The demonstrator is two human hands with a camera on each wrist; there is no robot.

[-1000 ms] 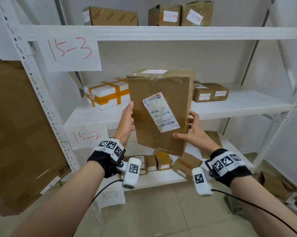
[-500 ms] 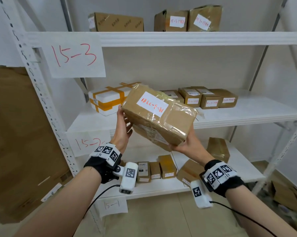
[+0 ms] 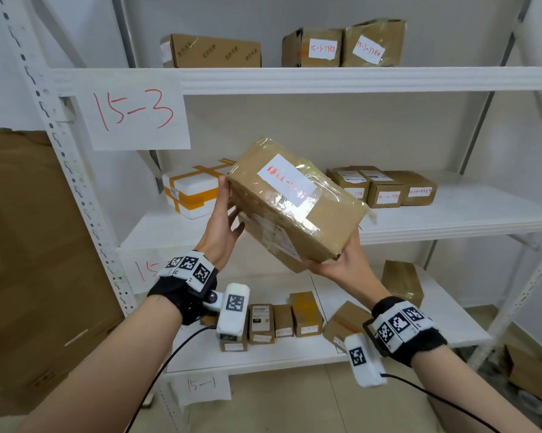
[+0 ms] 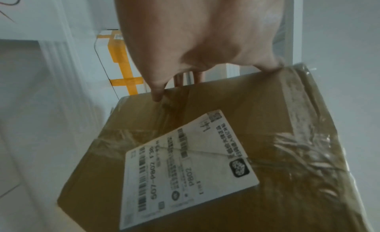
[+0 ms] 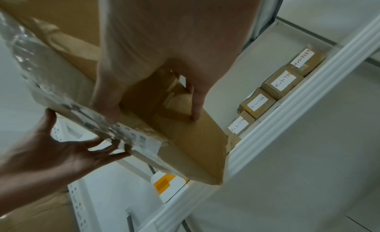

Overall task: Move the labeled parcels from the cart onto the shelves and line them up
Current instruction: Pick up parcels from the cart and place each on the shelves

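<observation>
A brown taped parcel (image 3: pixel 297 210) with a white hand-written label in red on its upper face is held tilted in front of the middle shelf (image 3: pixel 469 217). My left hand (image 3: pixel 224 226) grips its left end, thumb on the upper edge. My right hand (image 3: pixel 341 264) cups its lower right corner from below. In the left wrist view the parcel (image 4: pixel 205 154) shows its printed shipping label, and my left hand (image 4: pixel 193 40) holds the far edge. In the right wrist view my right hand (image 5: pixel 164 48) presses thumb and fingers on the parcel (image 5: pixel 185 138).
On the middle shelf a white box with orange tape (image 3: pixel 191 192) stands at the left and a row of small labelled boxes (image 3: pixel 385 189) at the right, with a gap between. More boxes stand on the top shelf (image 3: pixel 325 79) and the bottom shelf (image 3: pixel 294 351). A large cardboard sheet (image 3: pixel 29 260) leans at the left.
Both hands tipped the parcel from upright, printed label toward me, to tilted with the hand-written label up, and carried it closer to the middle shelf.
</observation>
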